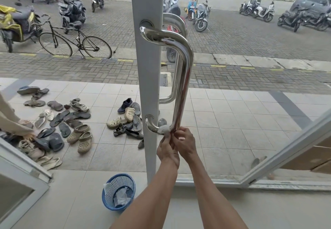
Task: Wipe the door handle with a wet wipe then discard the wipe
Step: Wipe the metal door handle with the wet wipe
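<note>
A polished steel pull handle (182, 78) runs down the grey frame of a glass door (147, 85). A whitish wet wipe (163, 129) is wrapped over the handle's lower bend. My left hand (167, 151) and my right hand (185, 142) meet just below that bend, and both pinch the hanging ends of the wipe. A second handle on the far side of the glass shows behind the near one.
A blue mesh basket (107, 195) with crumpled wipes inside stands on the floor at lower left of the door. Several shoes and sandals (71, 121) lie on the tiles outside. Another person's sleeve and hand (16, 126) reach in at the left edge. An open door frame (286, 150) slants across the right.
</note>
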Motion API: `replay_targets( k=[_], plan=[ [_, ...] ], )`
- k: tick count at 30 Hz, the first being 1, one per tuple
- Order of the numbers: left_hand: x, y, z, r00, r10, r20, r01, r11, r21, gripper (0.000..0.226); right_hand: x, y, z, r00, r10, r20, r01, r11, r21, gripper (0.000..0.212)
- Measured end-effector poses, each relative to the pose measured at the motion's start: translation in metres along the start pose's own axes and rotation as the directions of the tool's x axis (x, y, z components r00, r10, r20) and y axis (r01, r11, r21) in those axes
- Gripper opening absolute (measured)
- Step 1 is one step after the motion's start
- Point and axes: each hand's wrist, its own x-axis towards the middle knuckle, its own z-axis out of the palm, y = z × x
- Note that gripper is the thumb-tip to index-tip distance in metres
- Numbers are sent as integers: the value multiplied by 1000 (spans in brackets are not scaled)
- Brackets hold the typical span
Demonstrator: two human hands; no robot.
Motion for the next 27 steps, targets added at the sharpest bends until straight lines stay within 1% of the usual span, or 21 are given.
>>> replay_targets(
  k=[1,3,4,6,7,9,11,13,14,16,17,19,21,23,25,26,27],
  plan=[
    [0,0,2,1000,-11,-11,11,1000,-4,24,-2,1,2,998,-15,-53,16,1000,23,19],
    [0,0,5,998,-22,-55,22,1000,8,20,-7,2,7,991,-50,-126,57,997,49,8],
    [0,1,7,996,-17,-83,19,1000,17,19,-10,0,8,986,-67,-155,77,995,57,10],
    [3,9,12,990,6,-138,-2,999,33,21,-14,-3,10,975,-70,-211,100,986,132,25],
    [6,14,15,987,17,-162,-10,999,45,25,-15,-5,8,968,-70,-239,115,977,181,31],
    [13,25,23,977,32,-212,-14,996,86,36,-13,-10,2,957,-93,-273,153,966,208,47],
    [18,31,27,953,61,-295,-27,992,121,38,-12,-19,-6,950,-165,-267,217,959,181,51],
    [17,28,28,920,125,-370,-63,982,175,33,-11,-30,-14,930,-243,-275,288,948,135,52],
    [15,24,29,909,164,-383,-90,975,203,35,-10,-35,-18,919,-276,-282,315,944,101,52],
    [10,16,31,908,191,-372,-120,971,207,37,-9,-41,-25,901,-329,-282,351,936,28,52],
    [8,14,30,920,162,-357,-103,978,179,37,-7,-42,-26,897,-349,-271,360,933,-9,51],
    [4,13,29,963,38,-268,0,990,139,31,-6,-45,-25,893,-370,-256,365,928,-71,46],
    [5,17,27,983,-83,-162,111,979,174,30,-6,-45,-20,886,-380,-267,362,925,-116,39],
    [9,27,26,983,-126,-131,155,959,239,28,-6,-45,-15,879,-376,-293,354,927,-127,33],
    [15,37,26,980,-93,-174,142,946,293,22,-7,-45,-12,875,-370,-313,347,929,-128,31],
    [18,42,25,975,-52,-218,121,941,317,23,-8,-44,-11,872,-370,-322,345,929,-135,31],
    [19,46,25,963,3,-269,91,937,336,28,-9,-45,-11,868,-375,-326,346,927,-146,31]
  ],
)
